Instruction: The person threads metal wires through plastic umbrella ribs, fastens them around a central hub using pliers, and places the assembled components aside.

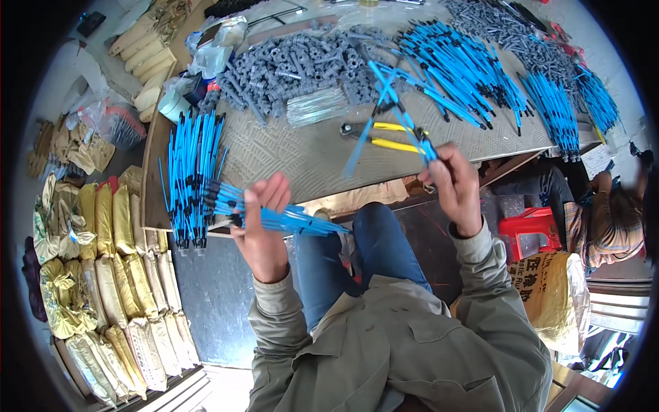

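Note:
My left hand [262,232] holds a bundle of thin blue rods with black fittings [296,221] over the table's near edge, its fingers partly stretched. At the right, my right hand [456,187] pinches a few blue rods with black fittings [401,110]; they cross each other and are blurred at the lower end. Under them on the table lie pliers with yellow handles [392,144]. A stack of thin clear or silvery sticks [317,106] is to their left. Close to my left hand lies a heap of similar blue rods [194,168].
Grey ribbed plastic parts [295,69] are piled across the table's back. More blue rods lie in heaps [463,69] at the back right. Filled sacks [113,240] stack at the left. A red plastic stool [530,232] and another person [614,223] are at the right.

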Demonstrator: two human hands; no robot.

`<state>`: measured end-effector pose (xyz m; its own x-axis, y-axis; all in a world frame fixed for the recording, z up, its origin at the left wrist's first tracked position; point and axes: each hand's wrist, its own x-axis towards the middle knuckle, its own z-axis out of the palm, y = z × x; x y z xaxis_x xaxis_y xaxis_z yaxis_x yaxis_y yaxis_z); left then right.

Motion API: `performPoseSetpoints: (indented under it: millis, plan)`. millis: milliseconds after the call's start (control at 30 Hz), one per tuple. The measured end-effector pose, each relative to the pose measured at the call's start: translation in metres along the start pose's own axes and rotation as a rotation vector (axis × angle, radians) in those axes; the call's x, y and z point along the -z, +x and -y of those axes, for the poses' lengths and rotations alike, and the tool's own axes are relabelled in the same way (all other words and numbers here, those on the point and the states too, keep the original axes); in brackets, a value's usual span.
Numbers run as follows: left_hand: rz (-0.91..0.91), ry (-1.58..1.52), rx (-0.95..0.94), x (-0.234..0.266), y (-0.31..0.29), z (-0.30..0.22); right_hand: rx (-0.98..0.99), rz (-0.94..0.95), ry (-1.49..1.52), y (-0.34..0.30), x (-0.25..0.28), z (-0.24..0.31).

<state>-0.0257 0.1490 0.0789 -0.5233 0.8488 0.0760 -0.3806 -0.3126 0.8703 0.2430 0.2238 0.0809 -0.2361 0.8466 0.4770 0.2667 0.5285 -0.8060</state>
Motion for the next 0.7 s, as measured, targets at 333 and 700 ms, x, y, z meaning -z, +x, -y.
performPoseSetpoints:
  millis: [333,700]
  plan:
    - [0.154,-0.018,0.03,-0.054,-0.023,0.008,0.128,0.225,0.005,-0.029,-0.052,0.018]
    - [0.037,-0.116,-0.004,-0.047,-0.031,-0.021,0.212,-0.186,-0.772,0.084,0.017,-0.098]
